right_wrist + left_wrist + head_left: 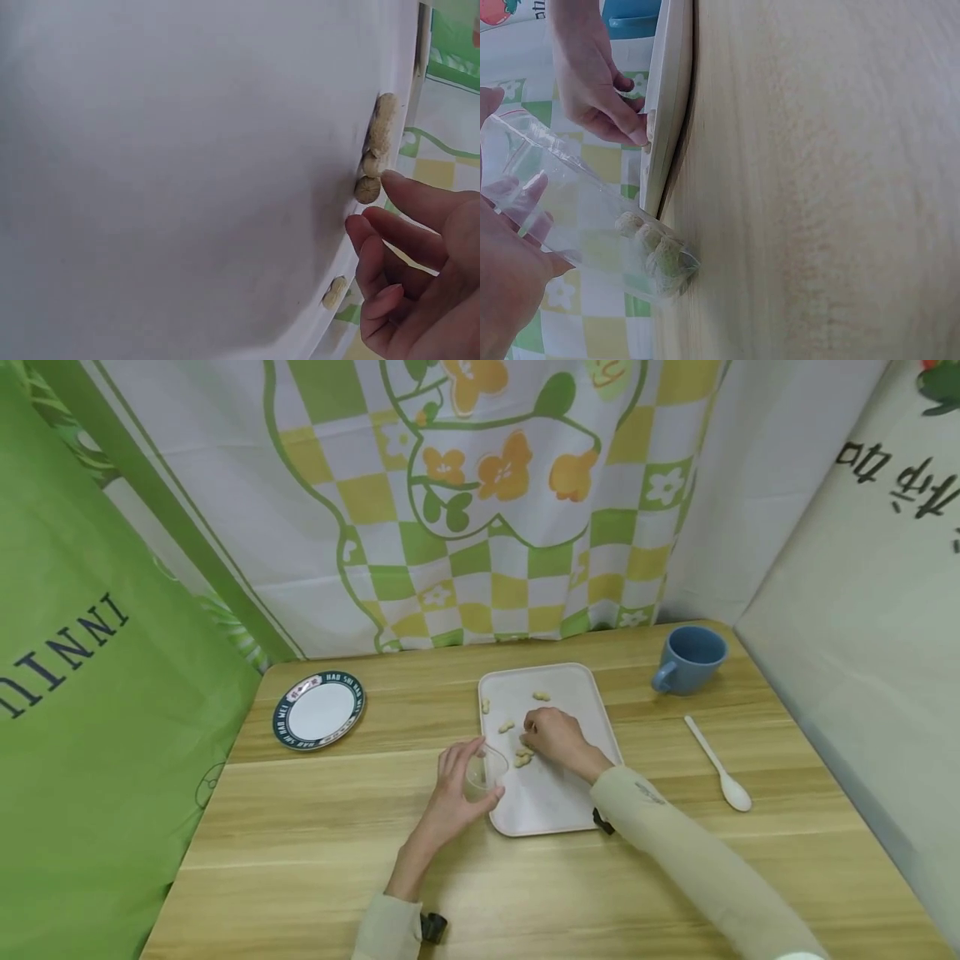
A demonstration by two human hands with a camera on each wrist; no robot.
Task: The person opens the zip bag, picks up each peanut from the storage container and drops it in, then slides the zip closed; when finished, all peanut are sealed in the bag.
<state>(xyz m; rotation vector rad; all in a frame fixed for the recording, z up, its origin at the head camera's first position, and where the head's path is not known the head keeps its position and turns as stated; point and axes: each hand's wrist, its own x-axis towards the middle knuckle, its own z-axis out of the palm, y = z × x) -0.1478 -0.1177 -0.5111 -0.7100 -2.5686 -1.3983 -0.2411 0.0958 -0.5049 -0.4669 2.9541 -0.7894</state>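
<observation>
My left hand [452, 789] holds a clear plastic bag [592, 202] upright by its mouth, at the left edge of the white tray [543, 806]. Several unshelled peanuts [660, 255] lie in the bottom of the bag. Over the tray, my right hand [558, 739] reaches down with bent fingers to a small group of peanuts [522, 759]. In the right wrist view its thumb tip is right at a peanut [367, 189], while the fingertips stand a little apart from the thumb. More loose peanuts [506, 727] are scattered farther up the tray.
A plate with a dark patterned rim [318, 745] lies at the back left of the wooden table [300, 852]. To the right of the tray are a blue mug [690, 664] and a white spoon [735, 793]. A patterned curtain [517, 560] hangs behind the table.
</observation>
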